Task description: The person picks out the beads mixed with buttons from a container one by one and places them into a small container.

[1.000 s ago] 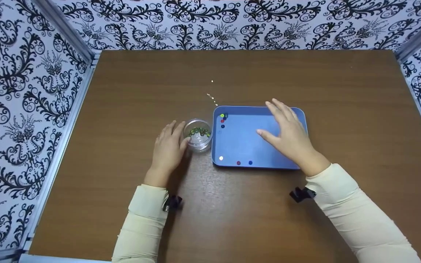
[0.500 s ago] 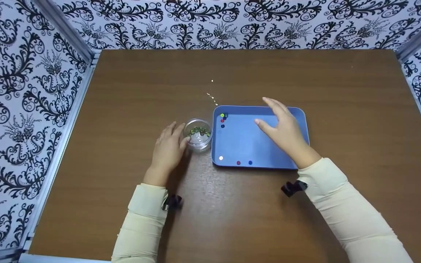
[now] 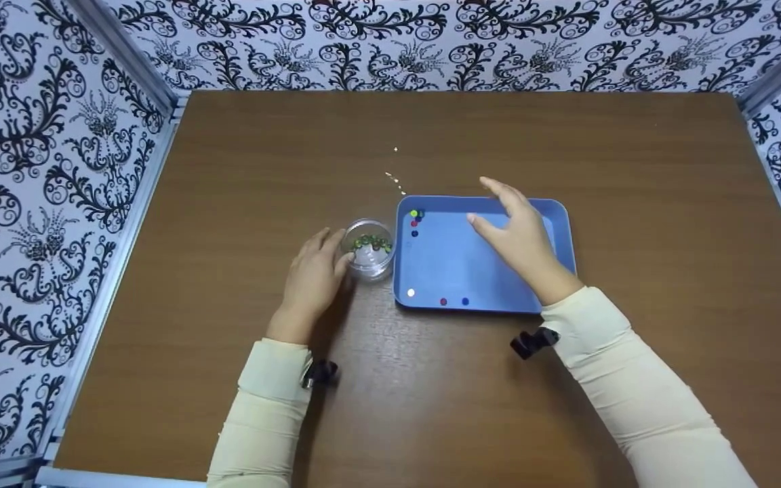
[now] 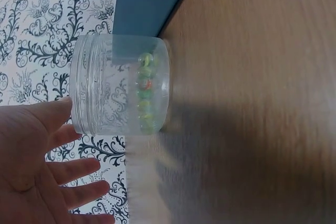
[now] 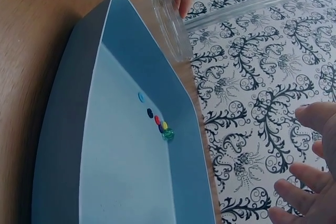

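Observation:
A clear round jar (image 3: 367, 270) stands against the left side of a blue tray (image 3: 458, 261). Several green marbles (image 4: 145, 95) lie on its bottom, one with an orange-red swirl. My left hand (image 3: 311, 278) is at the jar's left side; in the left wrist view its thumb touches the rim while the other fingers stretch out loosely. Over the right part of the tray hovers my right hand (image 3: 525, 238), fingers spread and nothing in it. Small coloured discs (image 5: 157, 120) lie along the tray's left side, with a green marble (image 5: 168, 135) in the corner.
A white disc (image 3: 411, 293), a red disc (image 3: 443, 301) and a blue disc (image 3: 466, 301) lie along the tray's near side. Small pale specks (image 3: 395, 180) mark the brown table (image 3: 282, 149) behind it. Patterned panels (image 3: 390, 51) border the table at the back and sides.
My right hand has shifted a little to the left over the tray, its forearm following. The left hand stays at the jar; jar, tray and discs keep their places.

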{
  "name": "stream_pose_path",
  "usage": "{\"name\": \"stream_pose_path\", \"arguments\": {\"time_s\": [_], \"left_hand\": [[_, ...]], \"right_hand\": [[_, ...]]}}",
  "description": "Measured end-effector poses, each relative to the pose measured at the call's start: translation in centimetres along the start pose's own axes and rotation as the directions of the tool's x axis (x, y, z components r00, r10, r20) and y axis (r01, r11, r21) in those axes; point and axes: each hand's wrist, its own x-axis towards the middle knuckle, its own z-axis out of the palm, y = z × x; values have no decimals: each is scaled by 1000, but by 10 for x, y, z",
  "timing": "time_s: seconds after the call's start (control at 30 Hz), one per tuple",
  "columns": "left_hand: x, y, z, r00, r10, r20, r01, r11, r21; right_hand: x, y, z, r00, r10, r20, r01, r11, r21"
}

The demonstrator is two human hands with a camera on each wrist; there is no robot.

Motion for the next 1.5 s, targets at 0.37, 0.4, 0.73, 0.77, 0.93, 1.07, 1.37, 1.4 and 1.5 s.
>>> {"name": "stream_pose_path", "arguments": {"time_s": [0.37,0.4,0.73,0.77,0.93,1.07,1.37,1.4,1.5], "left_hand": [[1,-1,0,1000,-4,0,4,1000,-21],[1,-1,0,1000,-4,0,4,1000,-28],[3,-4,1,999,-23,28,27,992,-121],[2,-4,1,999,-21,28,25,991,-129],[2,-5,1,999,-20,36,25,990,-142],[2,-5,1,999,-26,39,31,990,-135],[2,-4,1,999,-16,31,20,992,-126],[2,-4,1,999,-17,31,21,992,-126],[2,-4,1,999,-18,35,23,992,-124]], "right_hand": [[11,3,14,999,42,4,-42,996,74],[12,4,16,999,47,3,-47,996,80],[22,9,26,994,104,-24,-99,981,169],[23,9,27,994,110,-25,-104,978,181],[27,9,32,989,143,-27,-135,971,196],[29,10,36,985,172,-13,-166,966,198],[34,15,46,981,194,-6,-187,954,234],[35,16,47,981,196,-7,-189,954,235],[36,17,48,979,206,-8,-198,952,234]]}}
